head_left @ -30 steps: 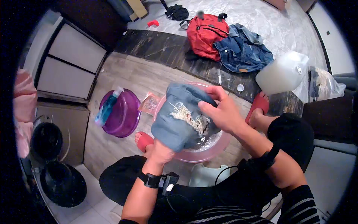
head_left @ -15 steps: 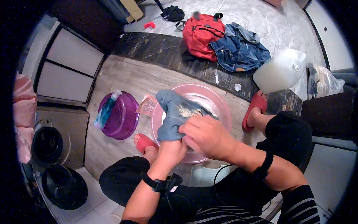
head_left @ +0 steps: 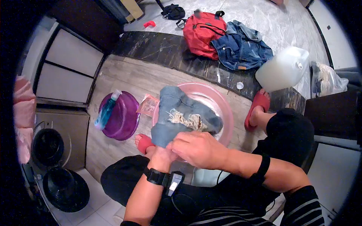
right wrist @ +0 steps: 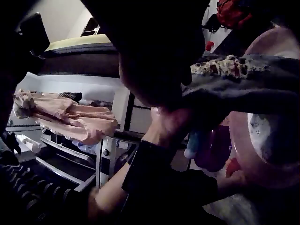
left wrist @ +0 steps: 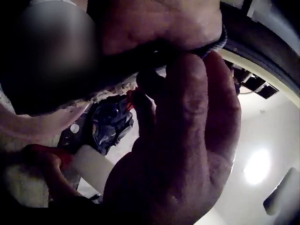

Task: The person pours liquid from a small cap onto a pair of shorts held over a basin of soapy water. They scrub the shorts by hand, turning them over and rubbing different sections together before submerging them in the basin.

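A pair of wet blue-grey ripped jeans (head_left: 171,103) with a frayed patch of white threads hangs over the pink basin (head_left: 224,109). My left hand (head_left: 163,153) is tucked into the cloth up to about the wrist, so its fingers are hidden. Across it lies my right hand (head_left: 198,148), pinching the jeans' hem close beside the left wrist. From the left wrist view, the right hand's curled fingers (left wrist: 187,93) loom large at the cloth. Suds (right wrist: 265,136) show in the basin in the right wrist view.
Left of the basin stands a purple basin (head_left: 132,122) with a blue bottle (head_left: 107,111) in it. A pink packet (head_left: 148,104) lies between the basins. On the raised floor are a red backpack (head_left: 203,35), a denim jacket (head_left: 241,49) and a white jug (head_left: 281,69).
My right hand has come from the far side of the jeans down to the hem at the left wrist. The frayed patch dipped, then spread out again over the basin.
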`<state>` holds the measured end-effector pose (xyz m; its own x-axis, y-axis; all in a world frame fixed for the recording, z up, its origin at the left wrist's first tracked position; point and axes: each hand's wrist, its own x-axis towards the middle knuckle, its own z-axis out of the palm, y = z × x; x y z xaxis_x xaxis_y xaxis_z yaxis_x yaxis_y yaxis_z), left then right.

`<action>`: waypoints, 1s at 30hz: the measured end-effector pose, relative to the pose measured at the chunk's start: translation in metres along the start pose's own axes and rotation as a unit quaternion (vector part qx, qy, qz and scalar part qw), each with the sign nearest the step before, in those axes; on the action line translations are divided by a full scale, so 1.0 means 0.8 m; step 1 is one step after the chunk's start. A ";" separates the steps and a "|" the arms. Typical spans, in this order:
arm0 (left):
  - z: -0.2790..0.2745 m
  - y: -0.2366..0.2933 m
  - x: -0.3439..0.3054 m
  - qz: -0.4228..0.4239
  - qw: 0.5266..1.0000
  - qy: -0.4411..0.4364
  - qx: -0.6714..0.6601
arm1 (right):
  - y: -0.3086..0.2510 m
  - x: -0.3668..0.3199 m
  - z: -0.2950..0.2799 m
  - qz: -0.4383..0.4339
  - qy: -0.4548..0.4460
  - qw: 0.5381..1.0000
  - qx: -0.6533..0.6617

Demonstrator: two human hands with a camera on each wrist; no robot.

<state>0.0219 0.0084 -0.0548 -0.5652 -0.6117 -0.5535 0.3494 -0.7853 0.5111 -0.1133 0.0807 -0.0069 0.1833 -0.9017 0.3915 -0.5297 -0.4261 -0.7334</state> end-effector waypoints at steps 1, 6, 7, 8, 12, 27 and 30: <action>0.010 0.004 -0.006 0.003 1.000 -0.006 -0.013 | 0.001 0.000 0.000 0.003 -0.002 1.000 0.006; 0.007 0.010 -0.007 0.049 0.991 -0.110 -0.054 | -0.003 -0.006 -0.006 0.030 -0.023 0.999 0.034; 0.003 0.012 -0.006 0.040 0.989 -0.121 -0.070 | -0.004 -0.009 -0.005 0.026 -0.018 0.999 0.032; -0.003 0.014 -0.007 0.022 0.990 -0.107 -0.085 | -0.006 -0.012 -0.003 0.021 -0.014 0.999 0.031; -0.016 0.019 -0.013 -0.020 0.990 -0.068 -0.121 | 0.001 -0.027 -0.007 0.012 -0.078 0.996 0.043; -0.021 0.020 -0.030 -0.024 0.976 -0.132 -0.173 | 0.218 -0.049 -0.184 0.512 0.145 0.845 0.046; -0.011 0.026 -0.030 -0.055 0.979 -0.068 -0.182 | 0.292 -0.078 -0.198 0.562 0.133 0.813 -0.071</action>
<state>0.0491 0.0061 -0.0365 -0.7009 -0.5218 -0.4862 0.5096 -0.8434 0.1704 -0.3801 0.0490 -0.1147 -0.6582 -0.6597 -0.3626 -0.3324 0.6869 -0.6463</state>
